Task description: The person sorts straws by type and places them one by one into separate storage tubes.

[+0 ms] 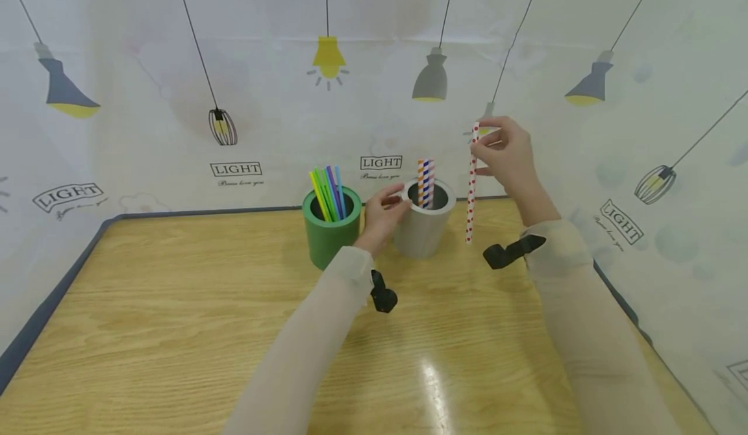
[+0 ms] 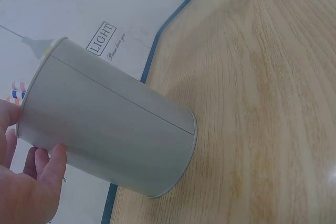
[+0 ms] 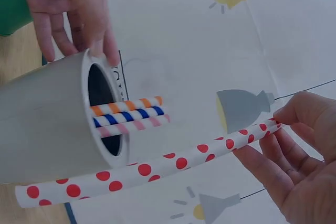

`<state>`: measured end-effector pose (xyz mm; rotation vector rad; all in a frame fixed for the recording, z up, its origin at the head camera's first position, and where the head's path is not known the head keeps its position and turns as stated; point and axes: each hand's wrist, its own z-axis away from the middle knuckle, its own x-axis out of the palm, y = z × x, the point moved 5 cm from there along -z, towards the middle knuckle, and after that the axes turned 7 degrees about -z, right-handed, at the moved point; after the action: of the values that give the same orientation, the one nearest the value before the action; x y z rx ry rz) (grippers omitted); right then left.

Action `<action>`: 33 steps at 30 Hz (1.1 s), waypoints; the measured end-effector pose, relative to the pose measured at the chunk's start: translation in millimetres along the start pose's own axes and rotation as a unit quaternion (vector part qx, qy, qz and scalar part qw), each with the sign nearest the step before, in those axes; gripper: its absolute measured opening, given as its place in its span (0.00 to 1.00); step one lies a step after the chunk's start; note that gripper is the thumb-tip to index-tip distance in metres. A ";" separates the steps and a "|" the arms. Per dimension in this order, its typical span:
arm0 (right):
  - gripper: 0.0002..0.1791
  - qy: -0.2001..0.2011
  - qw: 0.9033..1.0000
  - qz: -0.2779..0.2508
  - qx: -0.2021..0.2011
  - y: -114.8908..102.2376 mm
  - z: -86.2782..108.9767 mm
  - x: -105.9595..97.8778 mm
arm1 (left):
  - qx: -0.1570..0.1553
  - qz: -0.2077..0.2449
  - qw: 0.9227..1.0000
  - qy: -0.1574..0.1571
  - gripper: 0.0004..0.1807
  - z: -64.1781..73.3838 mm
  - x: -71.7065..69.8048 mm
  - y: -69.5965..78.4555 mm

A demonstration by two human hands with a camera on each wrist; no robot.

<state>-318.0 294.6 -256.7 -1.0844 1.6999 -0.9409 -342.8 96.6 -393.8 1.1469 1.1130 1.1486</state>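
Observation:
My right hand (image 1: 507,152) pinches a white paper straw with red dots (image 1: 471,191) near its top end. The straw hangs nearly upright, just right of a light grey cylindrical holder (image 1: 422,230). Three striped paper straws, orange (image 3: 126,106), blue (image 3: 129,116) and pink (image 3: 134,126), stand in that holder. At the holder's left side, my left hand (image 1: 386,214) touches its rim and outer wall with relaxed fingers (image 2: 55,169). In the right wrist view, the dotted straw's lower end passes beside the holder.
A green holder (image 1: 332,243) with several thin colourful straws (image 1: 327,191) stands left of my left hand. Both holders are on a wood-grain table (image 1: 175,305), near its back edge. Behind rises a pale backdrop (image 1: 263,52) printed with lamps.

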 end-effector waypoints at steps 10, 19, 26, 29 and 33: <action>0.22 0.022 0.999 -0.013 -0.039 -28.0 -13.9 2.0 | 0.005 0.003 1.000 -0.001 0.22 -0.9 -0.9 -0.4; 0.20 0.024 0.996 -0.067 -0.051 -56.8 -16.0 13.9 | -0.007 0.016 1.000 -0.003 0.21 -0.8 -1.4 -2.2; 0.21 0.021 0.995 -0.079 -0.049 -33.1 -27.4 19.3 | 0.004 0.010 1.000 0.006 0.21 1.1 -1.2 -1.4; 0.22 0.023 0.996 -0.075 -0.045 -19.6 -31.2 22.6 | 0.012 0.009 1.000 0.004 0.21 0.6 -1.5 -1.5; 0.22 0.019 0.998 -0.057 -0.021 -3.0 -31.2 27.8 | 0.016 0.006 1.000 0.001 0.21 -0.1 -0.9 -0.6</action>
<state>-352.7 271.7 -251.7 -1.2089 1.7097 -1.0075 -342.9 95.6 -394.4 1.1781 1.1318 1.1445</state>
